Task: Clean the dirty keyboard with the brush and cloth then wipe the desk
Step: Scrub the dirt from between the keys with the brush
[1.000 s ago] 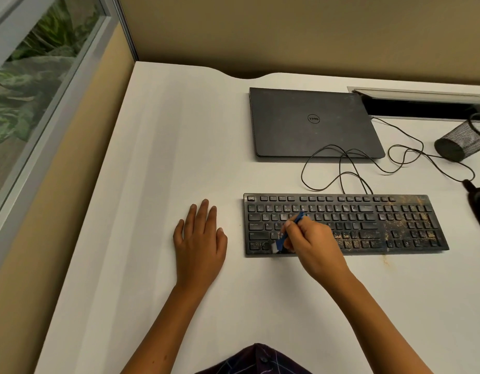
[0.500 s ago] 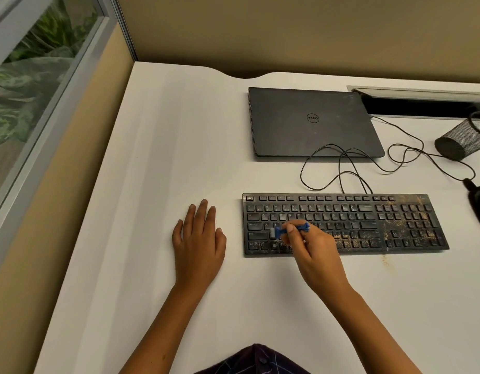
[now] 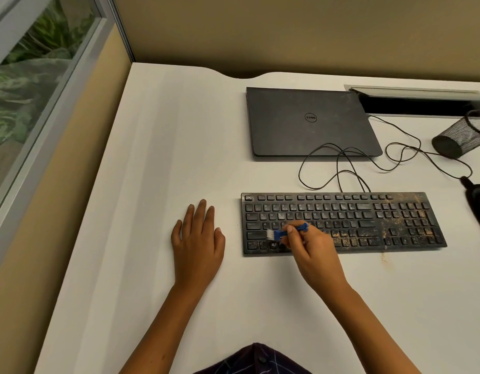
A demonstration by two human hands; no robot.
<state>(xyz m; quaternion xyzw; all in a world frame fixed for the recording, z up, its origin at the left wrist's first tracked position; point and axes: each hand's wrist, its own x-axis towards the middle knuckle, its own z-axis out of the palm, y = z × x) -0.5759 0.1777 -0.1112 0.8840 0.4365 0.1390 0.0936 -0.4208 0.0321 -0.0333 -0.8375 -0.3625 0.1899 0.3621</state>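
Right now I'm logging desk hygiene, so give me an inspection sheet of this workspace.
Surface: white desk, small brown stain near keyboard's front right.
Job's things: black dirty keyboard, crumbs mostly on right half; small blue brush over left keys; cloth not seen.
Clutter: closed black laptop; black mesh cup on its side.
Hands: left hand flat on desk; right hand gripping brush.
Cables: thin black cable, looped.
Surroundings: window at left.

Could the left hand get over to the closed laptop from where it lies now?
Probably yes. The left hand lies flat and empty on the desk, left of the keyboard. Bare desk runs between it and the laptop, with nothing in the way.
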